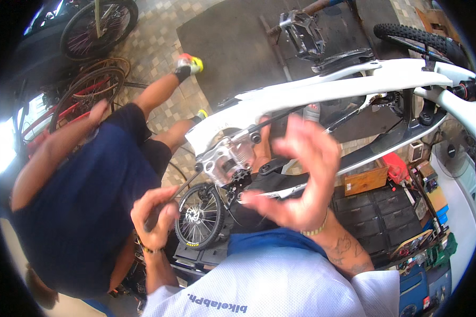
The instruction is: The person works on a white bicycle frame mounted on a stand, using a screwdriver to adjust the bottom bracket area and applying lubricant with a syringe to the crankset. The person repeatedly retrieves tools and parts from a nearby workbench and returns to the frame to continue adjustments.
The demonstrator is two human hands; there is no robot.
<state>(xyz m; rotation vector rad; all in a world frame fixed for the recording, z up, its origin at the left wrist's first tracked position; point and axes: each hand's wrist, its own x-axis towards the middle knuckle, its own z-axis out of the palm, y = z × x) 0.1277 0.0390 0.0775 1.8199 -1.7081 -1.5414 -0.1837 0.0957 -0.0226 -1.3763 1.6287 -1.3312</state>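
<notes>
Centrally, a silver crank-and-sprocket assembly [228, 158] sits at the lower end of a white bicycle frame [354, 84], and a thin dark tool [182, 187] slants from it toward seven o'clock into the left hand [154, 216], whose fingers [166, 211] are curled tight around the tool's handle. At three o'clock from the assembly the right hand [299, 177] hovers with its fingers [262, 201] spread and holding nothing, just in front of the frame. Beyond, at nine o'clock, another person in a dark blue shirt [84, 211] bends close, with a small spoked wheel [200, 216] at six o'clock and a black pedal [303, 31] at one o'clock.
</notes>
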